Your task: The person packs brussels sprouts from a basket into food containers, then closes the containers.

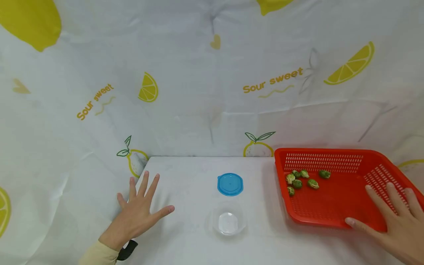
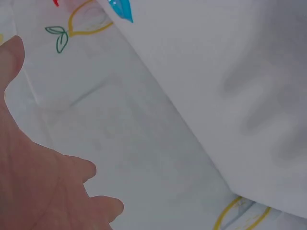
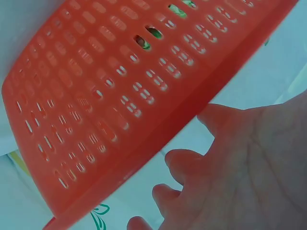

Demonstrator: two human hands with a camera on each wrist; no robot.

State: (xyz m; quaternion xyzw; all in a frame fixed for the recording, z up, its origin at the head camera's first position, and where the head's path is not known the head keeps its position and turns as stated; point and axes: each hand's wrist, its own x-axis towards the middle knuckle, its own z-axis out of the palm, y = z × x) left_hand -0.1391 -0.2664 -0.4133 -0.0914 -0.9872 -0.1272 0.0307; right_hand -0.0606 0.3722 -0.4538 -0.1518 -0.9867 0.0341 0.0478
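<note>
My left hand (image 1: 135, 211) is held with fingers spread at the left side of the white table, holding nothing. Fingers apart and likewise holding nothing, my right hand (image 1: 400, 228) hovers by the near right part of a red plastic basket (image 1: 318, 221). Several small Brussels sprouts (image 1: 313, 184) lie in the basket's left part. A clear round plastic bowl (image 1: 228, 222) stands between the hands, with a blue lid (image 1: 230, 184) lying just behind it. In the right wrist view, the basket wall (image 3: 110, 96) is close to the fingertips; I cannot tell whether they touch.
The white tabletop (image 1: 185, 176) ends at the back against a hanging cloth (image 1: 192, 73) printed with lemons and lettering. Its left edge also borders the cloth. A dark band (image 1: 127, 250) shows at my left wrist, beside a beige sleeve (image 1: 99, 254).
</note>
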